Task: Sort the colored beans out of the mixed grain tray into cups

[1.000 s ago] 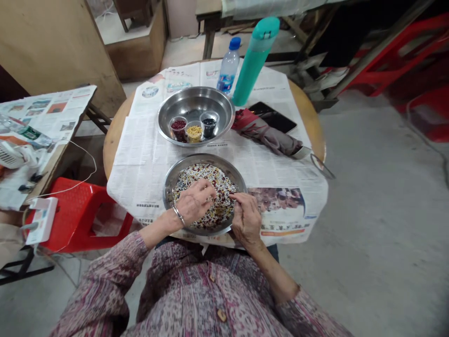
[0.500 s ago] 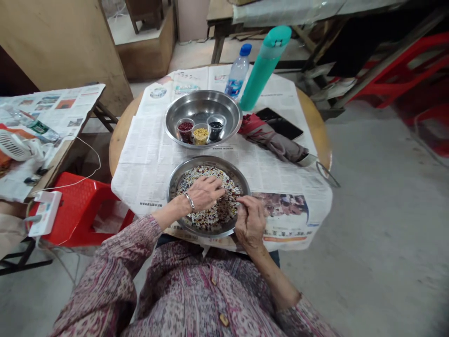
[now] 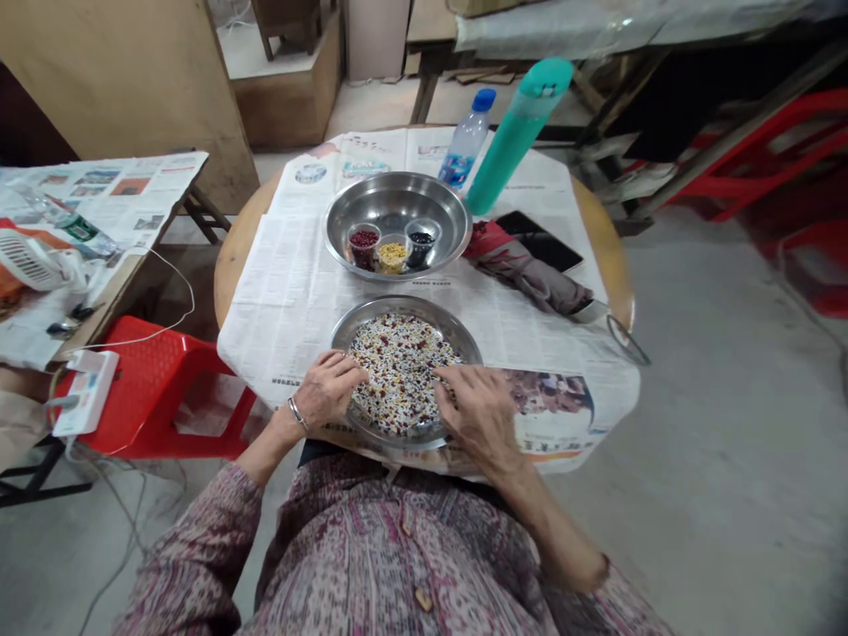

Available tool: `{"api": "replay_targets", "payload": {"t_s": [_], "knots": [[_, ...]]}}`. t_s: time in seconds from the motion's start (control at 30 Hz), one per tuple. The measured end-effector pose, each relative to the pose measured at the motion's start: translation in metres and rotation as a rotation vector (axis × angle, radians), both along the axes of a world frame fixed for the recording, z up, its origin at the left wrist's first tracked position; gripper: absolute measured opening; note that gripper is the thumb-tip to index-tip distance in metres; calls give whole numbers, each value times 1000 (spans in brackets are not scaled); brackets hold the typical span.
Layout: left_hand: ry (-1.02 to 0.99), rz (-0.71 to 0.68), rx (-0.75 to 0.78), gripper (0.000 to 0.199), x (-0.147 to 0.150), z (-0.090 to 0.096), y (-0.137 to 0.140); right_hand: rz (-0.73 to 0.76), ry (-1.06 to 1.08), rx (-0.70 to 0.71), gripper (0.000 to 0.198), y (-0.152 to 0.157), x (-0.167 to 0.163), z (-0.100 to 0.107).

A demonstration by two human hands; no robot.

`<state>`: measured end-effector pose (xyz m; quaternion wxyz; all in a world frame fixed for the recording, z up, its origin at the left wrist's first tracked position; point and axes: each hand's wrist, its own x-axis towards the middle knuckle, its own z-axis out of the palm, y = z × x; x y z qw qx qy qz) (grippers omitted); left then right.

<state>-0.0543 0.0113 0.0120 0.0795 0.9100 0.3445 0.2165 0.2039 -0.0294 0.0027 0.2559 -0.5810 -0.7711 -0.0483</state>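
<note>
In front of me a shallow steel basin (image 3: 472, 349) holds a spread-out mix of white, yellow, dark red and black grains or beans (image 3: 401, 371). My left hand (image 3: 326, 387), a silver bracelet at its wrist, is closed on the basin's left rim, its thumb side reaching just inside. Over the right part of the basin is my right hand (image 3: 478, 411). Its fingers stretch inward above the grains, thumb apart from them, slightly blurred. Behind stands a larger steel bowl (image 3: 434, 190) with three clear cups: dark red beans (image 3: 364, 240), yellow grains (image 3: 393, 255) and black beans (image 3: 420, 241).
Newspaper (image 3: 278, 291) covers the round table. Behind are a water bottle (image 3: 464, 141) and a tall teal bottle (image 3: 517, 137). A folded umbrella (image 3: 530, 276) and a dark tablet (image 3: 540, 240) lie at right. A red stool (image 3: 155, 389) with a power strip (image 3: 86, 395) stands left.
My left hand has drawn back from the grains to the left rim. My right hand has gone from a pinch at the right rim to reaching inward. The grains lie more evenly.
</note>
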Motion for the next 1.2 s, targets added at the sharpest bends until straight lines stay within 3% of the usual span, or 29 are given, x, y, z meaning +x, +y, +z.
{"api": "replay_targets", "payload": {"t_s": [0.17,0.23,0.37,0.53,0.67,0.77,0.9,1.0,1.13,1.2], "knots": [[-213,27,9,18,3,-12,-11,-142,-154,-233,26,34,-23,19],[-233,60,10,19,5,-14,-14,-109,-155,-313,30,39,-36,19],[-247,95,10,19,7,-17,-15,112,-54,-442,22,24,-55,17],[-258,101,-16,18,7,-19,-15,412,13,-541,18,-6,-54,13],[-271,109,-33,18,7,-19,-16,548,-37,-490,18,-4,-47,5],[-274,118,-46,18,7,-18,-16,481,-91,-392,22,17,-40,2],[-277,131,-59,18,6,-19,-17,199,-97,-322,27,47,-25,8],[-281,141,-65,17,6,-19,-17,15,-95,-335,26,53,-15,10],[-276,142,-72,16,7,-19,-17,28,-69,-416,34,40,-15,2],[-279,140,-69,16,7,-18,-17,91,22,-440,26,34,-23,-3]]}}
